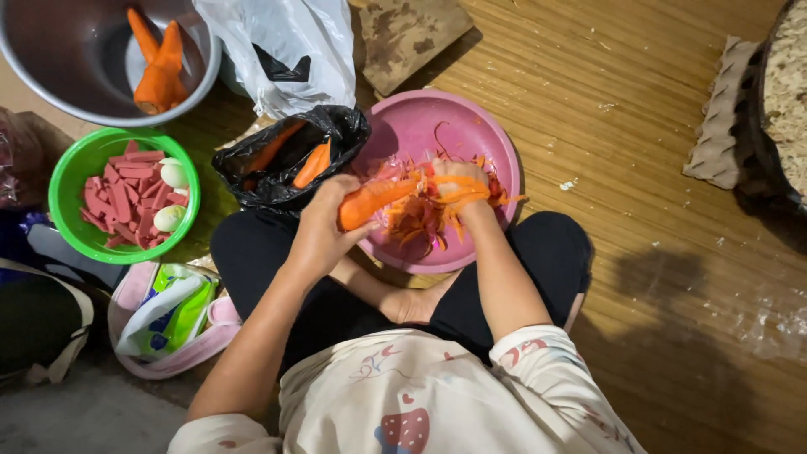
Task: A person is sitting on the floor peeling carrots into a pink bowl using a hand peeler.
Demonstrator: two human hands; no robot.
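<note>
I sit cross-legged on a woven mat. My left hand [321, 225] grips a carrot [374, 200] by its thick end, holding it level over a pink plate [437, 126]. My right hand [461, 187] is closed at the carrot's far end, with orange peel strips draped over the fingers; any tool in it is hidden. Orange and reddish peelings [416, 219] lie heaped on the plate under both hands.
A black plastic bag [332, 126] with carrots lies left of the plate. A green bowl [63, 181] holds red sausage strips and two eggs. A steel bowl [50, 76] holds peeled carrots. White bag, wooden board, egg tray at right, pink pouch by my knee.
</note>
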